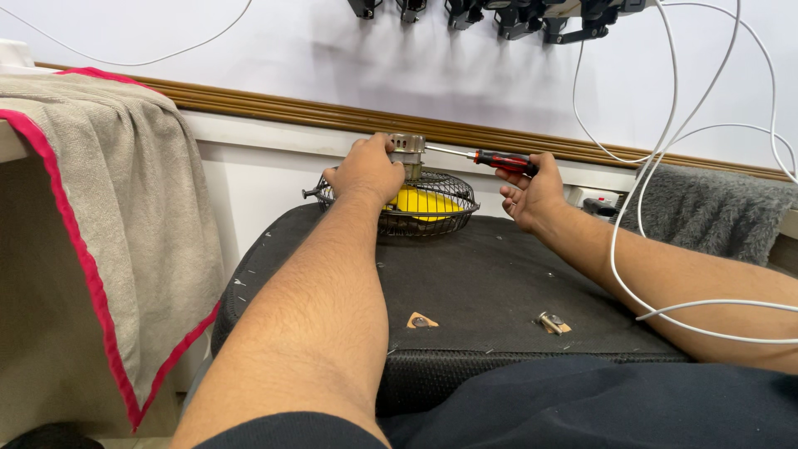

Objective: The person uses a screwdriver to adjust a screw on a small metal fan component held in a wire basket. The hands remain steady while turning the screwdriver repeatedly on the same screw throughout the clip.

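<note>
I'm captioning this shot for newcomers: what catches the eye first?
At centre, the left hand grips the motor atop a wire fan cage with yellow blades. The right hand holds a red-handled screwdriver level against the motor. A red-edged towel hangs at left.

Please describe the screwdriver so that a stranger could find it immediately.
Look at the far edge of the black padded surface, where a small wire-caged fan with yellow blades lies. The screwdriver runs level from its metal motor to the right hand. Its red-and-black handle sets it apart.
</note>
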